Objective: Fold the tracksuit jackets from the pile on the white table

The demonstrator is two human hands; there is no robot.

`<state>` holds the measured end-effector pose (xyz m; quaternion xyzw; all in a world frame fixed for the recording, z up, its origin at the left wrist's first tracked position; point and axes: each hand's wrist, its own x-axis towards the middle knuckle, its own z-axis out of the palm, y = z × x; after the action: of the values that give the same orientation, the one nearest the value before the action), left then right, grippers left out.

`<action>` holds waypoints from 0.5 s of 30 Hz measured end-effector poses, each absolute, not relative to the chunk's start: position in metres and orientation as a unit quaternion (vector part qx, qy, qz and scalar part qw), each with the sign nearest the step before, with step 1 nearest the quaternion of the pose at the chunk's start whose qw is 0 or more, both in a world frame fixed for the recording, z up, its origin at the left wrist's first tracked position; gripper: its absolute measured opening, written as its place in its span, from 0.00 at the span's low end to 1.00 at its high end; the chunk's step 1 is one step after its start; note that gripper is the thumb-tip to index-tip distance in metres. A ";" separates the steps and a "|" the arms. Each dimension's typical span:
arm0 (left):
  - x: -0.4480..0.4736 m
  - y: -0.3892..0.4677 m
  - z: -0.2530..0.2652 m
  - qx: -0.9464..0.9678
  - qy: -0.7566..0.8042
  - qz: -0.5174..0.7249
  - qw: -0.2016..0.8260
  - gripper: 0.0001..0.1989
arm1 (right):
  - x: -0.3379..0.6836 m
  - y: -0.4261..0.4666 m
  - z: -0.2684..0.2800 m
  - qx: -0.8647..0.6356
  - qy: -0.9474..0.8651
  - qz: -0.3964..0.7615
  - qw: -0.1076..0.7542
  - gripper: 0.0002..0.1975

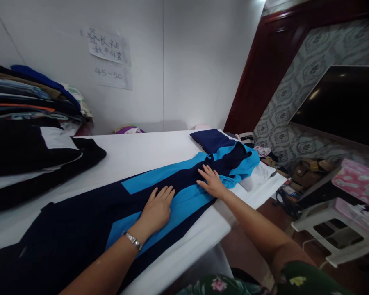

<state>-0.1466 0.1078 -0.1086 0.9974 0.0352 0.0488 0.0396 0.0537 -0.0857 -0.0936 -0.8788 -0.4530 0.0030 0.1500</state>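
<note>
A navy and light-blue garment [117, 205] lies stretched along the white table [132, 151]. My left hand [156, 209], with a metal bracelet on the wrist, rests flat on the garment's light-blue panel, fingers together. My right hand [211, 181] lies flat further along the same garment, fingers spread, just before its bunched far end [238, 162]. Neither hand grips the cloth.
A folded navy garment [212, 140] sits at the table's far end. Dark garments [33, 159] and a tall stack of folded clothes [27, 96] fill the left side. Paper notes [110, 57] hang on the wall. Boxes [307, 172] and a white stool [332, 229] stand on the floor right.
</note>
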 end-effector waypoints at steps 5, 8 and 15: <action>-0.148 0.104 -0.103 0.998 0.044 0.042 0.031 0.29 | 0.075 -0.048 -0.086 -0.878 -0.458 -0.020 0.136 0.30; -0.149 0.102 -0.100 0.997 0.050 0.044 0.040 0.29 | 0.090 -0.036 -0.088 -0.885 -0.453 -0.017 0.105 0.30; -0.151 0.097 -0.085 0.995 0.062 0.044 0.056 0.27 | 0.092 -0.049 -0.111 -0.907 -0.416 0.011 0.066 0.27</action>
<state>-0.1510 0.0974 -0.0855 0.9955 0.0623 0.0443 0.0565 0.0917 -0.0487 -0.1111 -0.9070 -0.4158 0.0112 0.0656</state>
